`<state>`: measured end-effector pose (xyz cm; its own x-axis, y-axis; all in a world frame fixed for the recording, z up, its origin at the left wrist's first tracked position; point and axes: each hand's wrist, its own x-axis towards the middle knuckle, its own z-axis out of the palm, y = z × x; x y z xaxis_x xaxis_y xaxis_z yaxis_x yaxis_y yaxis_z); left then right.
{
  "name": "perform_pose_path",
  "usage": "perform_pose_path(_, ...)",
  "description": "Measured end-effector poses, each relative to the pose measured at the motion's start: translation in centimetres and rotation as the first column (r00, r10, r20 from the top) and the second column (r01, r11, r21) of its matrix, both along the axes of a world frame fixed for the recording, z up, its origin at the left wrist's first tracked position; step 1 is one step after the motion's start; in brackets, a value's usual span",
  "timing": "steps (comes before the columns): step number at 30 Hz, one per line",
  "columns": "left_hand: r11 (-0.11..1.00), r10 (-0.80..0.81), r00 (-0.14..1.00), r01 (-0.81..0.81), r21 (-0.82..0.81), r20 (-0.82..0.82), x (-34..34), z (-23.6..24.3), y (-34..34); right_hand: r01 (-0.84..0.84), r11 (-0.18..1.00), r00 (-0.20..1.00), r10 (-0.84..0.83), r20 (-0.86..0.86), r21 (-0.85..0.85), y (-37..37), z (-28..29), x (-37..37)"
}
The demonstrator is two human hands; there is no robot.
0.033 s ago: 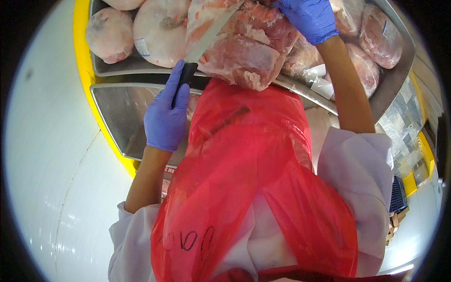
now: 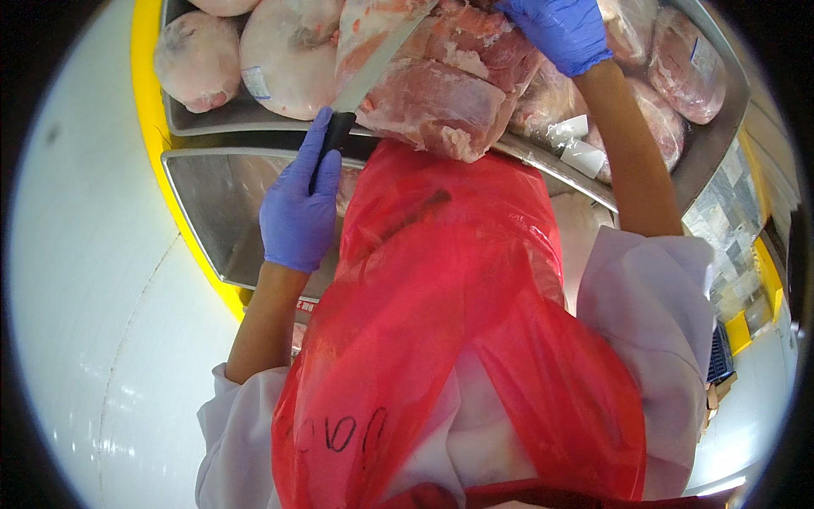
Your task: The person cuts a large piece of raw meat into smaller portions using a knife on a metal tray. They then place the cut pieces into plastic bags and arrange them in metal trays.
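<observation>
— Low in view, nearest first: what do you have?
— Red apron [image 2: 449, 322] down the middle, a white sleeve [image 2: 242, 424] on the left, another on the right. Both bare forearms reach up and away from the body.
— Left arm?
— Left forearm [image 2: 273, 318] slants up and slightly inward, wrist close to straight. Left hand [image 2: 301, 212], blue-gloved, closed round the black handle of a knife [image 2: 381, 72]; index finger stretched along the handle, thumb on the near side.
— Blade?
— Points up and to the right, across the big cut of raw meat [image 2: 441, 106]. Cannot tell whether the edge bites in.
— Right arm?
— Right forearm [image 2: 632, 161] runs up and leftward, reaching farther than the left. Right hand [image 2: 560, 34], also blue-gloved, back of the hand showing, fingers directed left at the meat's far right part. Fingertips mostly out of sight; cannot tell how far open it is or whether it grips.
— Where does the meat sit?
— At the upper metal tray [image 2: 237, 131], its near end overhanging the rim toward the apron. Pale rounded pieces [image 2: 284, 59] lie left of it, plastic-wrapped pieces [image 2: 688, 72] to the right.
</observation>
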<state>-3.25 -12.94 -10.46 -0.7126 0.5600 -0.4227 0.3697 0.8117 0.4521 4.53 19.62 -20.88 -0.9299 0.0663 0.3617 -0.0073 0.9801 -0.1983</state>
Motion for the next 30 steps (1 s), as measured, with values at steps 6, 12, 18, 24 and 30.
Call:
perform_pose_path(6, 0.994, 0.053, 0.997, -0.057, 0.095, 0.049, 0.6, -1.1, -0.9, -0.307, 0.903, 0.952, 0.292, 0.093, 0.3, 2.1, -1.0, -1.8)
perform_pose_path(12, 0.995, 0.077, 0.995, -0.081, 0.066, 0.066, 0.9, -1.0, -1.1, -0.301, 0.889, 0.953, 0.267, 0.144, 0.344, 1.9, -2.6, -3.2)
perform_pose_path(18, 0.993, 0.101, 0.991, -0.105, 0.046, 0.082, 0.6, -1.1, -1.5, -0.237, 0.946, 0.971, 0.233, 0.046, 0.221, 0.9, 0.5, -5.0)
perform_pose_path(24, 0.993, 0.092, 0.994, -0.096, 0.07, 0.066, 0.5, -1.3, -1.9, -0.149, 0.97, 0.988, 0.137, 0.076, 0.19, 1.0, 0.7, -6.3)
perform_pose_path(30, 0.992, 0.116, 0.989, -0.12, 0.033, 0.092, 0.2, -1.1, -1.6, -0.087, 0.991, 0.996, 0.085, -0.026, -0.103, 1.9, 1.2, -6.5)
